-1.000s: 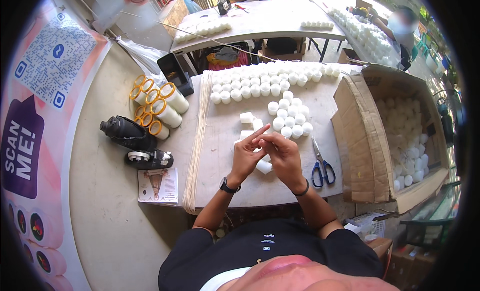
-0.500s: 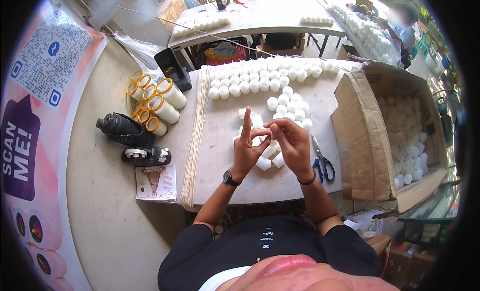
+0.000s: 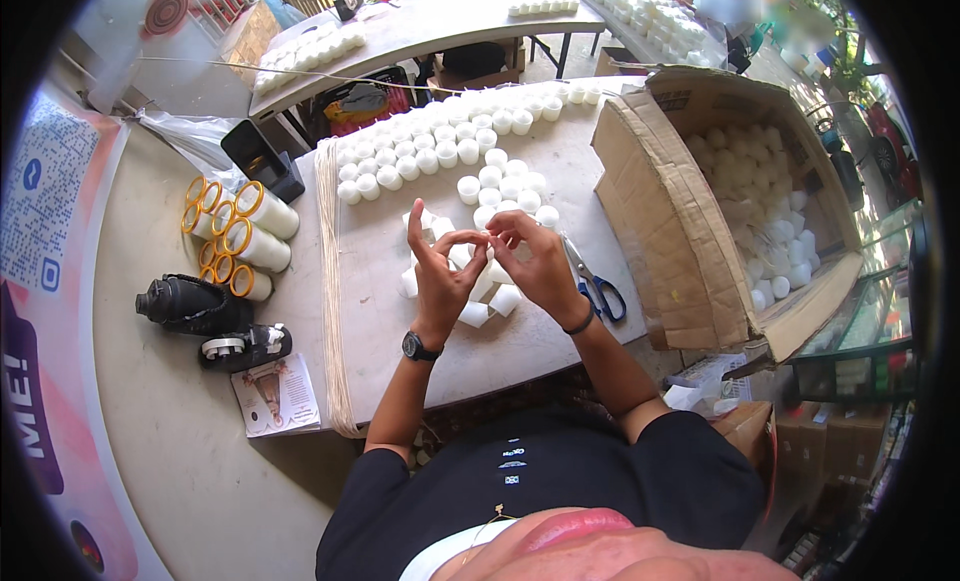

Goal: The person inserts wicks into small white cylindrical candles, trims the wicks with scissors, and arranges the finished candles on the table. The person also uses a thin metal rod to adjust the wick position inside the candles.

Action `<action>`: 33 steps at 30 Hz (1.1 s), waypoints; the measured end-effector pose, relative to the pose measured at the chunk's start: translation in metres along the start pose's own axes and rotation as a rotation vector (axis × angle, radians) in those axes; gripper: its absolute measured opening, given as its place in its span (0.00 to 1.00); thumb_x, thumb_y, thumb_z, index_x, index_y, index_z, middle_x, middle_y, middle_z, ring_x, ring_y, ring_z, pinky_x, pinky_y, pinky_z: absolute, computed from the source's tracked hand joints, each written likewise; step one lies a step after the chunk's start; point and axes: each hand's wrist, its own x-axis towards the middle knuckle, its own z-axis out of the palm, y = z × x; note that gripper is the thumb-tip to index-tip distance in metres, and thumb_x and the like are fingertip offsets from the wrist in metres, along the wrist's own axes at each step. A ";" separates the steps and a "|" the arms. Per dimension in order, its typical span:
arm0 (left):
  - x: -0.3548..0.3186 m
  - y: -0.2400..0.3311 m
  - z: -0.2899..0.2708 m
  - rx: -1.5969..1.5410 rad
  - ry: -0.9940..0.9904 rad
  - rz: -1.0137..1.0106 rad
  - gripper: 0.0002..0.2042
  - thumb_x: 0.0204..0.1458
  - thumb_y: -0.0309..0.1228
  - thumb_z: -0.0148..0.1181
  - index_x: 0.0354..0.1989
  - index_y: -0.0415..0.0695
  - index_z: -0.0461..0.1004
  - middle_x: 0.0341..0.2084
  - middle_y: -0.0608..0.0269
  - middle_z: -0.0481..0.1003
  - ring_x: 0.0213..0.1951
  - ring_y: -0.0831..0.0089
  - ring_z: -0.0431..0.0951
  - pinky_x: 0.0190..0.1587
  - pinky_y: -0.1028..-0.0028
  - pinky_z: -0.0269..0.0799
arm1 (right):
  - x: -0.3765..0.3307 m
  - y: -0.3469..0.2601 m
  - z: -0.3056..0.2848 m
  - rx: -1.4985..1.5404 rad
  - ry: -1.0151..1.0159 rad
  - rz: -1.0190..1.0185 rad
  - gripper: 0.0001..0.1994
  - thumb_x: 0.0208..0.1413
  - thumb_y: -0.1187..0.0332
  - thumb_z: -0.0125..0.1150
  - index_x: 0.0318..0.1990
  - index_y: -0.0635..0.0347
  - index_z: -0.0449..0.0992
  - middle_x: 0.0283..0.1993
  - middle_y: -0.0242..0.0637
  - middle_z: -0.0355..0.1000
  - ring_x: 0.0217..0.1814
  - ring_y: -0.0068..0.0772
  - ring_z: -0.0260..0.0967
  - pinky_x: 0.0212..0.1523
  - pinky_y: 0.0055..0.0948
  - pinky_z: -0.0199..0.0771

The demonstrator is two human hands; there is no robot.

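Observation:
My left hand (image 3: 447, 278) and my right hand (image 3: 537, 264) meet fingertip to fingertip over the middle of the table. The left thumb pinches against a finger while its index finger points up. My right thumb and fingers are pinched together beside it. Whatever sits between the fingertips is too small to make out. Beneath the hands lie several loose white cups (image 3: 503, 300), some on their sides. Just beyond stands a cluster of white cups (image 3: 509, 187). Blue-handled scissors (image 3: 606, 296) rest to the right of my right hand.
Rows of white cups (image 3: 407, 167) line the table's far side. Pale cord strands (image 3: 333, 281) run along the left. A cardboard box (image 3: 670, 231) of white cups stands at right. Left are orange-rimmed cylinders (image 3: 262, 249), a phone (image 3: 255, 153), a black bottle (image 3: 190, 303) and a leaflet (image 3: 276, 393).
The whole view has swung, so the table and its things sit farther left in the picture. My hands stay together over the loose cups, with the fingertips slightly rearranged.

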 end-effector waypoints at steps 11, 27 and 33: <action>-0.003 0.008 0.002 -0.237 0.058 -0.141 0.44 0.52 0.15 0.62 0.70 0.44 0.35 0.35 0.54 0.80 0.41 0.69 0.81 0.49 0.72 0.74 | -0.010 -0.002 0.004 -0.266 0.096 -0.108 0.06 0.52 0.72 0.64 0.37 0.60 0.80 0.42 0.37 0.73 0.45 0.37 0.71 0.43 0.32 0.72; 0.010 -0.010 -0.016 -0.362 -0.095 -0.189 0.47 0.50 0.16 0.65 0.72 0.46 0.35 0.38 0.52 0.80 0.42 0.68 0.82 0.52 0.71 0.75 | 0.028 -0.002 -0.024 0.859 -0.240 0.348 0.11 0.61 0.61 0.55 0.33 0.57 0.76 0.58 0.40 0.73 0.57 0.24 0.64 0.59 0.30 0.58; 0.018 -0.022 -0.023 -0.406 -0.214 -0.221 0.45 0.53 0.22 0.66 0.71 0.40 0.37 0.41 0.49 0.80 0.46 0.67 0.81 0.54 0.71 0.75 | 0.060 -0.001 -0.011 0.742 -0.192 0.329 0.14 0.67 0.62 0.51 0.39 0.65 0.77 0.48 0.46 0.77 0.48 0.27 0.72 0.49 0.27 0.66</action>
